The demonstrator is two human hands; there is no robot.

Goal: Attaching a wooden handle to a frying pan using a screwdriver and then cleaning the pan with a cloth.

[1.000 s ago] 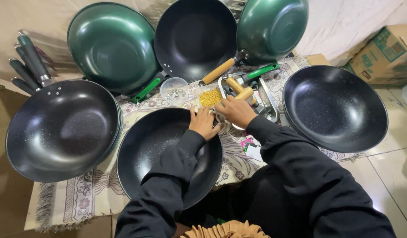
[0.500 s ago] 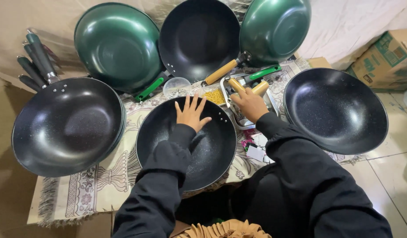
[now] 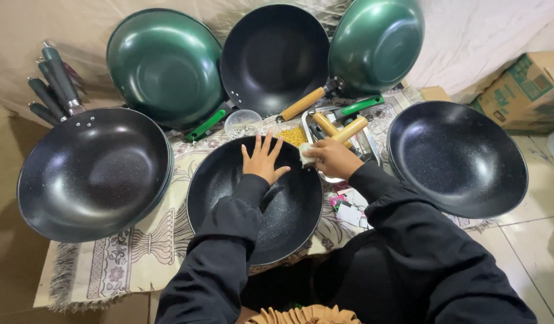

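Observation:
A black speckled wok (image 3: pixel 229 204) lies in front of me on a patterned cloth (image 3: pixel 127 258). My left hand (image 3: pixel 262 161) rests flat inside its far rim, fingers spread. At the wok's right edge my right hand (image 3: pixel 332 158) is closed on a small pale pad (image 3: pixel 305 154). Just behind that hand a metal tray (image 3: pixel 367 147) holds wooden handles (image 3: pixel 343 129), and a yellow sponge (image 3: pixel 295 135) lies beside it.
Stacked black woks (image 3: pixel 91 174) sit at left, another black wok (image 3: pixel 457 156) at right. Two green woks (image 3: pixel 163 63) (image 3: pixel 376 42) and a black one (image 3: pixel 274 57) lean against the back sheet. A clear small bowl (image 3: pixel 242 123), green handles (image 3: pixel 206 125) and a cardboard box (image 3: pixel 526 90) are nearby.
My left hand moved from beside the right hand into the wok and spread flat. My right hand came back from the tray to the wok's edge with the pale pad.

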